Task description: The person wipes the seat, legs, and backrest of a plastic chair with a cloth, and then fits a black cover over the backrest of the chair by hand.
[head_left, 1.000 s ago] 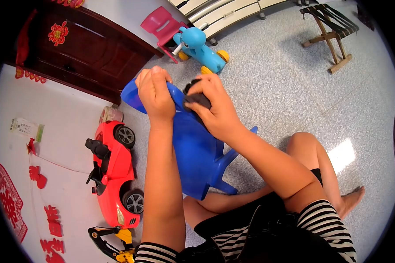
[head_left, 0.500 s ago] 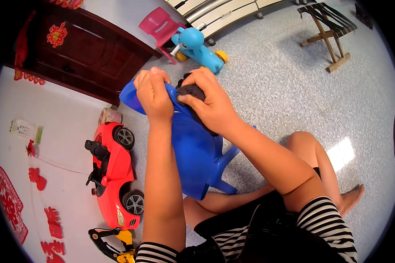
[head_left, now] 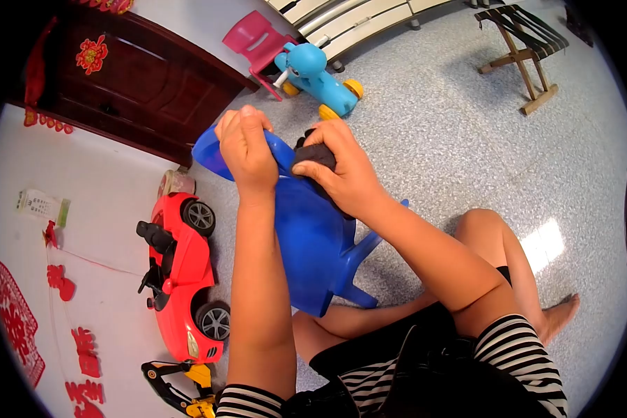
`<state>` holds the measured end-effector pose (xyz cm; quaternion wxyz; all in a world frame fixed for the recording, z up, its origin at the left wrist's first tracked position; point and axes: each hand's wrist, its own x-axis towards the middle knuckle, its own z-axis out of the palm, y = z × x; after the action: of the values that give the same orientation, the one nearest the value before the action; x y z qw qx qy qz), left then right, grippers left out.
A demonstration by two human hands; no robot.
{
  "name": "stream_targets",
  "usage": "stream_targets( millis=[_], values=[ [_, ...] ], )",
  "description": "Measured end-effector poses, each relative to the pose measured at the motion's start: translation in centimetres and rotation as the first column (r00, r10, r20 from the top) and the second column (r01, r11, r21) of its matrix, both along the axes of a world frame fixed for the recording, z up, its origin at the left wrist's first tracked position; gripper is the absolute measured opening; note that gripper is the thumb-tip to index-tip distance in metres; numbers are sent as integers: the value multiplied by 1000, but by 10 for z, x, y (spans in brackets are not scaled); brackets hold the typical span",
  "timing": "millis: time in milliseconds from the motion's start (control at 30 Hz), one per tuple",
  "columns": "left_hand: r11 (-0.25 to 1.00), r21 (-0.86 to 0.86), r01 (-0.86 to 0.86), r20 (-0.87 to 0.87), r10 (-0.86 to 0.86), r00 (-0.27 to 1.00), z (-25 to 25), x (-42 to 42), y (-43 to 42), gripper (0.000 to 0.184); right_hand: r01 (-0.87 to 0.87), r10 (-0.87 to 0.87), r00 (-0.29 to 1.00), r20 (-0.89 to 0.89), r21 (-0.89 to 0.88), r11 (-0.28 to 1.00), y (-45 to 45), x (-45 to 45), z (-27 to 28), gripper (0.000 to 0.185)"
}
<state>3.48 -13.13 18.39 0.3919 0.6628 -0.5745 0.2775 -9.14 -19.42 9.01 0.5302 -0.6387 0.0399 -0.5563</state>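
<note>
A blue plastic child's chair (head_left: 305, 244) is tipped in front of me, its legs pointing to the right. My left hand (head_left: 249, 155) is closed around the edge of its backrest, thumb uppermost. In my right hand (head_left: 348, 171) is a bunched dark grey cloth (head_left: 316, 157), pinched between thumb and fingers. The cloth is at the backrest, just right of my left hand; part of it hangs behind my right wrist. Whether it presses on the plastic is hard to make out.
A red toy car (head_left: 182, 275) and a yellow toy excavator (head_left: 200, 390) stand at the left. Beyond the chair are a blue ride-on toy (head_left: 320, 80) and a pink chair (head_left: 252, 38). A folding stool (head_left: 526, 42) stands far right. My bare legs (head_left: 484, 237) rest on the speckled floor.
My right hand has shifted slightly right and down with the cloth, widening the gap to my left hand. The left hand keeps its grip on the chair.
</note>
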Motion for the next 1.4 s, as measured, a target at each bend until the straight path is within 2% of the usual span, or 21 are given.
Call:
stream_targets(
  millis=[67,133,167,233,267,333,400,467,600,667,767,900,1000,1067,1133,1167,1267,1333,1400],
  values=[
    [1000,-7,-2,9,2,1000,1,-3,0,50,-26,26,999,-19,6,1000,-2,-1,-13,34],
    [1000,-10,-4,14,4,1000,0,-4,-1,50,-48,47,988,-147,2,999,3,-10,-40,36],
    [1000,-12,-10,22,10,1000,-1,-3,-1,50,-48,47,988,-148,1,999,4,-11,-46,36],
    [1000,-12,-16,30,17,999,0,-1,-1,50,-72,101,961,-259,120,990,6,-13,-48,38],
    [1000,-15,-14,36,15,999,-1,0,-1,49,-71,101,961,-259,125,990,6,-10,-47,38],
    [1000,-17,-9,38,10,999,-2,1,-1,49,14,-11,997,-77,33,999,1,2,-24,40],
    [1000,-18,-1,18,1,1000,-1,2,-1,49,-1,2,999,-49,24,1000,-3,5,8,40],
    [1000,5,-1,26,1,1000,1,2,1,49,-77,79,996,-42,55,996,-6,6,14,40],
    [1000,-16,-20,37,20,999,-1,1,0,49,-118,129,985,-114,100,988,-4,0,-40,40],
    [1000,-28,-15,26,16,1000,-2,1,-2,48,-221,281,919,-278,228,948,-3,-6,-71,42],
    [1000,-12,-14,-16,14,1000,-3,1,1,48,-204,266,928,-260,240,949,-6,-1,-61,43],
    [1000,-6,-26,-74,26,997,0,-1,2,48,-288,325,925,-197,195,937,-26,7,2,43],
    [1000,-21,-7,8,8,1000,-1,2,0,47,-274,308,923,-232,167,947,-26,7,-8,42],
    [1000,-18,-11,-1,11,1000,0,2,0,47,-262,293,924,-246,152,953,-21,2,-30,42],
    [1000,-13,-16,-4,16,1000,0,2,1,47,-306,390,879,-275,301,903,-16,-5,-45,43],
    [1000,-15,-10,-27,9,1000,-1,4,2,47,-307,390,879,-273,301,903,-17,-2,-49,43],
    [1000,0,-6,-53,6,999,-1,3,3,48,-328,418,855,-306,304,894,-23,-1,-25,44],
    [1000,9,-16,-53,16,998,0,3,2,48,-300,349,916,-199,240,923,-25,7,-1,43],
    [1000,-21,3,5,-3,1000,-1,4,1,46,-347,400,895,-194,257,902,-30,11,4,43]
  ],
)
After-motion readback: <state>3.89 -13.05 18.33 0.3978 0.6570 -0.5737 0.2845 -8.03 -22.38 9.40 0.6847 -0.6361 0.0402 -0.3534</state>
